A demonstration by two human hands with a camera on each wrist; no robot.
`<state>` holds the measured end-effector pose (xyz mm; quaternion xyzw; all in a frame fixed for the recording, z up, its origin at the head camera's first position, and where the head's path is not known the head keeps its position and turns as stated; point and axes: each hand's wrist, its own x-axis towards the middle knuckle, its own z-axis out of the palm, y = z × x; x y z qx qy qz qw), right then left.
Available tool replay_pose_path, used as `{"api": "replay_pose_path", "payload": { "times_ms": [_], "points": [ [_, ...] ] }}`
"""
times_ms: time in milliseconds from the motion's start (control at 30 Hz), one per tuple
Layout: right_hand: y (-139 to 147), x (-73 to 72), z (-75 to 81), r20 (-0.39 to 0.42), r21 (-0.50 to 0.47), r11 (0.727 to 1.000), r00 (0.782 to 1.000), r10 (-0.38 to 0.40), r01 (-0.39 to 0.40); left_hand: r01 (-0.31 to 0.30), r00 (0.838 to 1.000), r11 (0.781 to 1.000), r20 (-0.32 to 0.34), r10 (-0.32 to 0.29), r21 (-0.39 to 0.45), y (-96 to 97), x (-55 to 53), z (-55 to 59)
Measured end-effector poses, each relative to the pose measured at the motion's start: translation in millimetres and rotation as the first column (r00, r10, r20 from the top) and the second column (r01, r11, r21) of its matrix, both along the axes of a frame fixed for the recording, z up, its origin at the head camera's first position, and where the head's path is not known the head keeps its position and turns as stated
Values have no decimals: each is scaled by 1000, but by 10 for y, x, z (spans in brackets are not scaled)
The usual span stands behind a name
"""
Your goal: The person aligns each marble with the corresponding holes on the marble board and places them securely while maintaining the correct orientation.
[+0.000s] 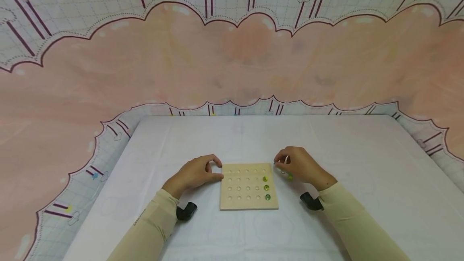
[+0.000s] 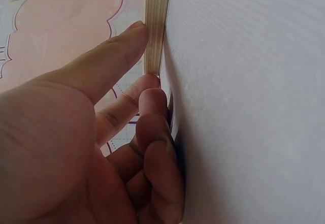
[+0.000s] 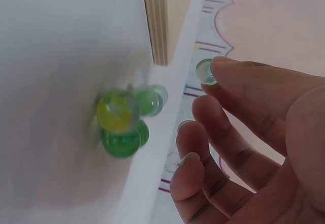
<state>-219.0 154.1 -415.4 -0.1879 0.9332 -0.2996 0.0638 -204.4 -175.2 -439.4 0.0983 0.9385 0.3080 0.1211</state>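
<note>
Pinches marble (image 3: 204,72) between fingertips of right hand (image 1: 299,164); touches board (image 1: 243,193) with parted fingers of left hand (image 1: 193,172) — risks dropping marble through slippery grip, or scattering loose marbles (image 3: 119,115) below right fingers.

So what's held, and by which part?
Right hand: a clear marble, pinched by one side between thumb and index finger, other side sticking out. Left hand: no clear grip, just touching the board's left edge.

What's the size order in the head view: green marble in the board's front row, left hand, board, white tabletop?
1. White tabletop
2. Board
3. Left hand
4. Front-row green marble
</note>
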Motion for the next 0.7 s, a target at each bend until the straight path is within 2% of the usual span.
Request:
{"api": "replay_pose_path", "payload": {
  "times_ms": [433, 700],
  "points": [
    [-163, -13, -86, -24, -8, 999, 998, 50, -51, -7, 1000, 1000, 6, 7, 0, 4, 24, 16],
    [-221, -13, -119, -10, -24, 998, 998, 59, -59, -11, 1000, 1000, 7, 11, -5, 11, 32, 27]
  ]
}}
